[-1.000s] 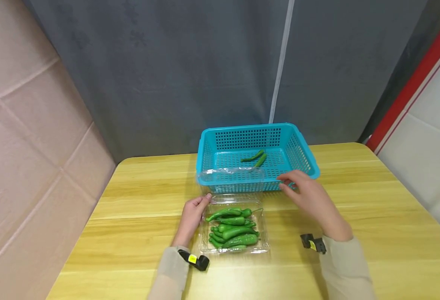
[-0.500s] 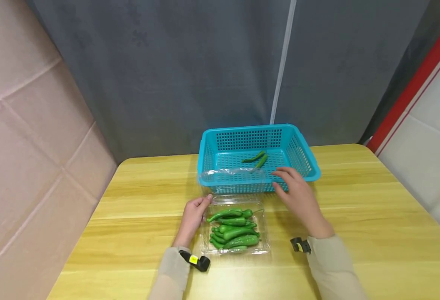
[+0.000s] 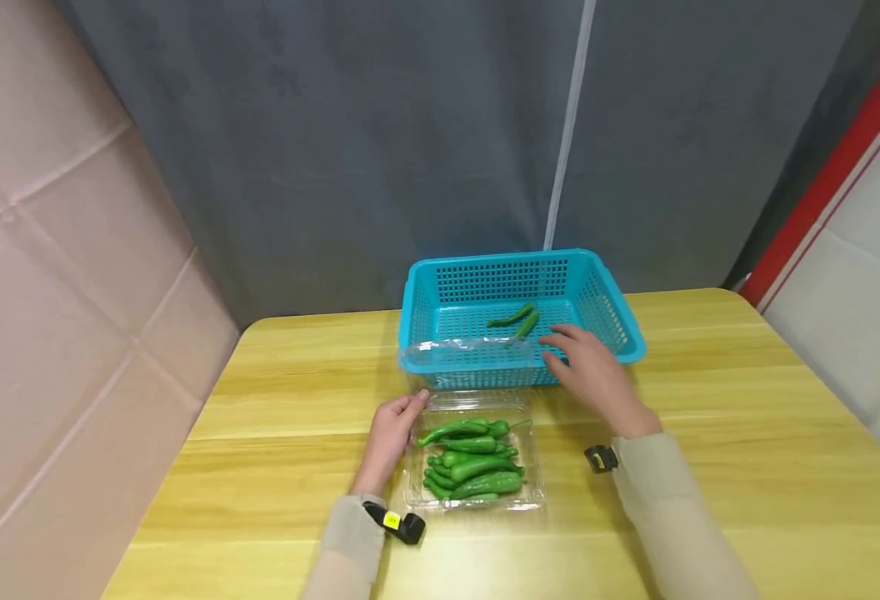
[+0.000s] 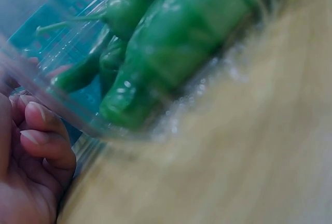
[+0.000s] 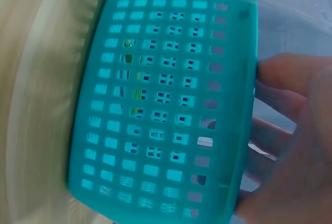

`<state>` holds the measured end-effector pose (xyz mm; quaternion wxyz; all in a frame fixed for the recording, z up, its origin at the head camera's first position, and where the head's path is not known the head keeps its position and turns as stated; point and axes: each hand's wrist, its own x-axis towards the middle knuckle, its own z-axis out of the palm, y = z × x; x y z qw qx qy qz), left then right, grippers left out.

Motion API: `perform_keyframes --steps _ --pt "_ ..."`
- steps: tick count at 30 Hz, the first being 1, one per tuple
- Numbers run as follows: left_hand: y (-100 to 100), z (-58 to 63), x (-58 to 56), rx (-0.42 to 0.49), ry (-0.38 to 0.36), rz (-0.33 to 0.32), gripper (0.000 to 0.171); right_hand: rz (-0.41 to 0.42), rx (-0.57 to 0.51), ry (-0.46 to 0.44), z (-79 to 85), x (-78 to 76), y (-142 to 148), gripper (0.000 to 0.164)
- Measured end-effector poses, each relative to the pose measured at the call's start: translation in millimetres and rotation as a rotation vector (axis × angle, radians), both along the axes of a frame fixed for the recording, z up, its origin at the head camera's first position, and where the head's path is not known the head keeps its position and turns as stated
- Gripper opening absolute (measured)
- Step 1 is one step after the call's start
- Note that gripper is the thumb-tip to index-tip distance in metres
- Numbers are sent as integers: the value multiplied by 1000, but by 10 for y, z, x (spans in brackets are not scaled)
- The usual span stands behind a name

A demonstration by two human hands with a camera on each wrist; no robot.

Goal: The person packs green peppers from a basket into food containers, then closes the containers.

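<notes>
In the head view a hinged clear plastic container (image 3: pixel 536 450) lies on the table, with several green chili peppers (image 3: pixel 488 467) in it. My left hand (image 3: pixel 389 435) grips its left edge near the hinge, thumb on top; the left wrist view shows curled fingers (image 4: pixel 49 149) at the container's corner. The raised lid (image 3: pixel 440 357) overlaps the front of a blue plastic basket (image 3: pixel 500 260). Two green chili peppers (image 3: pixel 511 317) lie inside the basket. Over its front right rim is my right hand (image 3: pixel 593 379), fingers spread and loosely bent, holding nothing. In the right wrist view those fingers (image 5: pixel 290 73) reach past the basket's rim.
The wooden table (image 3: pixel 297 383) stretches to both sides of the container and basket. A grey curtain (image 3: pixel 350 150) hangs right behind the table's back edge. Pale padded panels (image 3: pixel 57 333) stand at the left.
My right hand has shifted a little left and farther over the basket's rim. My left hand keeps its grip on the container, and the peppers lie as before.
</notes>
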<state>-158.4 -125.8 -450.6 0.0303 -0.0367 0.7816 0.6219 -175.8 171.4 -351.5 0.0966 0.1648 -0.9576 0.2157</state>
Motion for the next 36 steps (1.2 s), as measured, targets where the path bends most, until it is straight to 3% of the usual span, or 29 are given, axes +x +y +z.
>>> perform_keyframes --steps 11,21,25,36 --pt "1 39 26 6 5 11 51 22 86 -262 121 -187 -35 47" --pt "32 25 35 13 6 16 50 81 152 -417 163 -347 -14 58" --pt "46 78 51 9 7 11 50 101 187 -457 165 -416 -22 57" --pt "29 30 35 1 23 -4 52 150 184 -575 170 -579 -47 58"
